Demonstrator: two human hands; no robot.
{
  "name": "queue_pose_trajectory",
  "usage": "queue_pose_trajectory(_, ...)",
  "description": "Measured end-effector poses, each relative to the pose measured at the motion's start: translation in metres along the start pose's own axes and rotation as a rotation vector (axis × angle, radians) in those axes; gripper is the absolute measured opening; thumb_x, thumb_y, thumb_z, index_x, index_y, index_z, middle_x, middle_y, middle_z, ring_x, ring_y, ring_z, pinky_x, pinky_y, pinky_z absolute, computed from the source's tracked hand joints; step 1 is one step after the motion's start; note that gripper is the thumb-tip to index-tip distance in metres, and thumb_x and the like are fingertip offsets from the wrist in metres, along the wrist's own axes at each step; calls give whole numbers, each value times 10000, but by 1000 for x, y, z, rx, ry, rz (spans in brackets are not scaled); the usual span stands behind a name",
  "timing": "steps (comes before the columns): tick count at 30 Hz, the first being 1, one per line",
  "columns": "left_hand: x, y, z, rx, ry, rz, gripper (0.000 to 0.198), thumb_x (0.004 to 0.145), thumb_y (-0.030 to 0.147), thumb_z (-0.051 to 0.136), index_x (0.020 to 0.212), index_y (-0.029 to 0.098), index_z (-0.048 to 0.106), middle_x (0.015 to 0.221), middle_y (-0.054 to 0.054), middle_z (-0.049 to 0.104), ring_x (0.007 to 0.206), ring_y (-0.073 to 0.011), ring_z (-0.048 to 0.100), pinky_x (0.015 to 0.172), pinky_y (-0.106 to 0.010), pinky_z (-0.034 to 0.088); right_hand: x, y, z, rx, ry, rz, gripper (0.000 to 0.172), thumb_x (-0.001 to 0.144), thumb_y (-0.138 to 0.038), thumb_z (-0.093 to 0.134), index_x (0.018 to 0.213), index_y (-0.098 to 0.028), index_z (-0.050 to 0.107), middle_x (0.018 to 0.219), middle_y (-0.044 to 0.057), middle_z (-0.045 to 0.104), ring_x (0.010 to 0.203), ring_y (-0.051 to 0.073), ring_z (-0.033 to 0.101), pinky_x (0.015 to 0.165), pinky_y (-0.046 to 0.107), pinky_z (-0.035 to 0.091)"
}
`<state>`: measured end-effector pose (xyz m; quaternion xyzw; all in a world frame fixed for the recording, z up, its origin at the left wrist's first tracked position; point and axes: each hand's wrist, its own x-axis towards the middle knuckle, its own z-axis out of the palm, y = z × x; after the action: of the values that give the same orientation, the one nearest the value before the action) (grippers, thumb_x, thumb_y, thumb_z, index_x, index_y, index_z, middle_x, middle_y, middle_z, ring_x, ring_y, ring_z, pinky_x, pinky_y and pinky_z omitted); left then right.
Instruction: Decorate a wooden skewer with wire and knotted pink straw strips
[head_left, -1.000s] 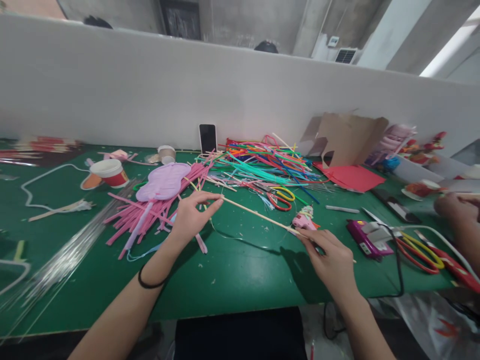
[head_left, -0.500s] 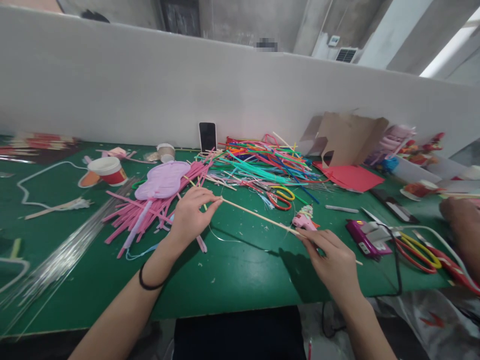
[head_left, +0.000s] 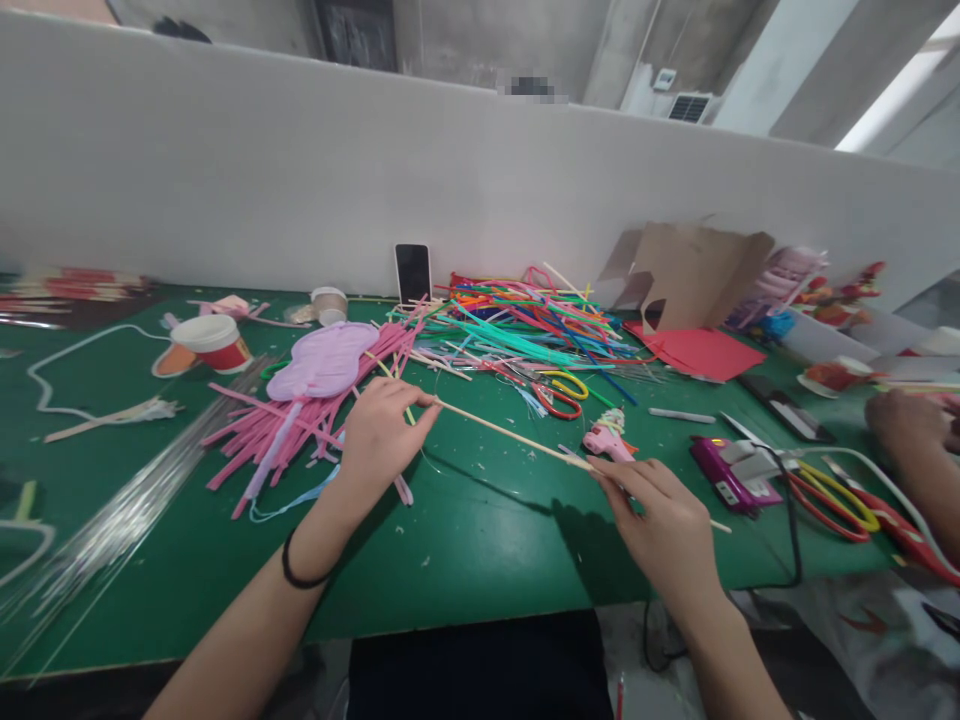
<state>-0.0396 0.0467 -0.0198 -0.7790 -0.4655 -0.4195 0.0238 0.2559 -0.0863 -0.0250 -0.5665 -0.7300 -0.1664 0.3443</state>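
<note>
A thin pale wooden stick (head_left: 510,433) runs between my two hands above the green table, sloping down to the right. My left hand (head_left: 384,430) pinches its left end between thumb and fingertips. Further along, my right hand (head_left: 664,520) grips the stick, whose other end pokes out past that hand. A fine clear strand (head_left: 480,482) hangs in a curve beneath the stick; where its ends go I cannot tell. Close by my left hand lie a lilac fuzzy paddle shape (head_left: 319,362) and a bundle of pink pipe cleaners (head_left: 251,432).
Coloured pipe cleaners (head_left: 517,325) are heaped at the back beside a phone (head_left: 413,273). Scissors (head_left: 561,395), a pink glue gun (head_left: 609,440) and a purple power strip (head_left: 720,475) lie to the right. Clear wires (head_left: 142,500) spread at left. A co-worker's hand (head_left: 904,420) is far right.
The clear strand's curve below the stick has drawn in and shifted. Both hands keep their hold, with hardly any movement. The co-worker's hand has come slightly leftward.
</note>
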Motion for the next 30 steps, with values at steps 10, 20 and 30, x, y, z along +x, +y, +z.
queue_pose_trajectory(10, 0, -8, 2, -7, 38, 3, 149, 821, 285, 677, 724, 189, 735, 798, -66, 734, 870, -236, 648, 805, -364, 509, 1, -4, 2, -8, 12, -54, 129, 916, -159, 630, 1015, -193, 706, 896, 29, 752, 834, 190, 664, 821, 313, 508)
queue_pose_trajectory(20, 0, -9, 3, -30, 27, -54, 158, 805, 288, 665, 703, 190, 737, 788, -76, 736, 879, -244, 659, 808, -377, 510, 1, -4, 3, 2, 9, -49, 138, 916, -156, 628, 1023, -195, 707, 897, 21, 751, 847, 182, 683, 846, 305, 502)
queue_pose_trajectory(30, 2, -7, -1, -86, -42, -150, 169, 788, 313, 659, 671, 214, 728, 775, -61, 735, 926, -254, 658, 839, -375, 487, -1, -2, 3, 9, -7, -40, 151, 920, -158, 621, 1037, -211, 702, 912, 17, 751, 863, 184, 681, 847, 309, 503)
